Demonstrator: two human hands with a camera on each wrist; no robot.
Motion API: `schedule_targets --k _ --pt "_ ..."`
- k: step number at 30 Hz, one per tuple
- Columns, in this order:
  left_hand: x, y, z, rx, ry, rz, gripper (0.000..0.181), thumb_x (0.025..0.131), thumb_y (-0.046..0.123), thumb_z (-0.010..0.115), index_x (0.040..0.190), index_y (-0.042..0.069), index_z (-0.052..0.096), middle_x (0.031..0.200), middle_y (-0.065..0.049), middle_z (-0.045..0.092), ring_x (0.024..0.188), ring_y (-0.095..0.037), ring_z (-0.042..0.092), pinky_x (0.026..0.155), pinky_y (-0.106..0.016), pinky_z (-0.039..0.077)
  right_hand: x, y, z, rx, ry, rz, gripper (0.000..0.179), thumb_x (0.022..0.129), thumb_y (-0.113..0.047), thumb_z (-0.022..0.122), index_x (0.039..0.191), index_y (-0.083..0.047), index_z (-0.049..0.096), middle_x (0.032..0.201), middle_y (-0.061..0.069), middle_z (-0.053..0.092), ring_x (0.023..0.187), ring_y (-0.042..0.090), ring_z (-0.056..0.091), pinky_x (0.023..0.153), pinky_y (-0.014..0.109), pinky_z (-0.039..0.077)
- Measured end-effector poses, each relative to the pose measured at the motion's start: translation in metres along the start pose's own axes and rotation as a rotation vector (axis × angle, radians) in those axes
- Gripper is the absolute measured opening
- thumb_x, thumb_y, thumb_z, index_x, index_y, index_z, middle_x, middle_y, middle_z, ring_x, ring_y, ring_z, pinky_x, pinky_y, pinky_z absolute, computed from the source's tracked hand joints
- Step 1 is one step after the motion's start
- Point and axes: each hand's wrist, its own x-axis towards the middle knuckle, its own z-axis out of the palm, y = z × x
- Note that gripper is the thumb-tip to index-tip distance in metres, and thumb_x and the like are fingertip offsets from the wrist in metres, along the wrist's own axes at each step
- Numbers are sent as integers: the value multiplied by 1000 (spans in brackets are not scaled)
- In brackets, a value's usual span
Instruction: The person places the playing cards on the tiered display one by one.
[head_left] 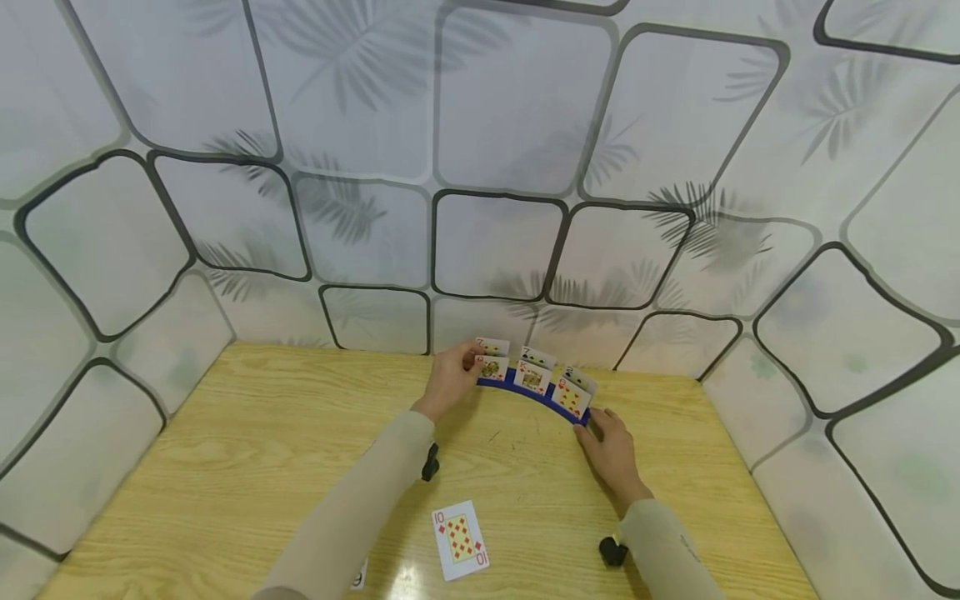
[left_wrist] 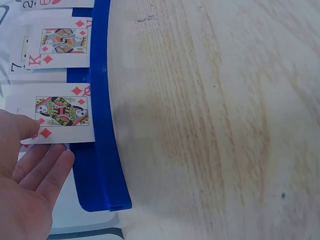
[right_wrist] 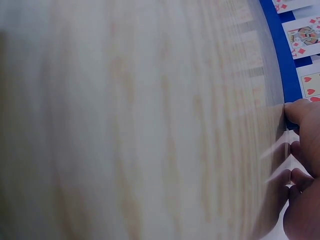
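Note:
A curved blue card holder [left_wrist: 102, 125] stands toward the back of the table with playing cards upright in it. At its left end my left hand [head_left: 450, 379] pinches the queen of diamonds [left_wrist: 62, 112], thumb on the face and fingers behind. The king of diamonds [head_left: 532, 378] stands in the middle, a hearts number card [head_left: 572, 398] at the right. Behind these, a second row shows a seven [head_left: 492, 343], another seven [head_left: 537, 358] and a two [head_left: 581, 377]. My right hand [head_left: 615, 450] grips the holder's right end, thumb at the front.
Face up on the wooden table [head_left: 525, 492] nearer me lies the ten of diamonds [head_left: 460, 540]. Another card [head_left: 361, 576] is mostly hidden by the left sleeve. A patterned cloth wall [head_left: 495, 250] rises right behind the holder and along both sides.

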Motion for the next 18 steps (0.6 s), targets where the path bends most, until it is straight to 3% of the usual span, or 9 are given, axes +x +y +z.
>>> schedule_targets --k 10,18 --pt "-3 3 -16 -12 -31 46 26 103 9 68 129 7 70 116 -17 77 103 -29 76 89 -41 64 0 -1 0 -4 -13 3 53 106 -22 63 149 7 52 155 31 50 151 54 35 125 68 26" --pt "-11 -4 -41 -1 -20 58 32 101 10 70 132 5 67 119 -20 76 104 -31 76 90 -43 64 -1 -2 -1 5 -1 -1 51 106 -20 64 148 6 54 154 31 51 151 53 36 125 68 27"
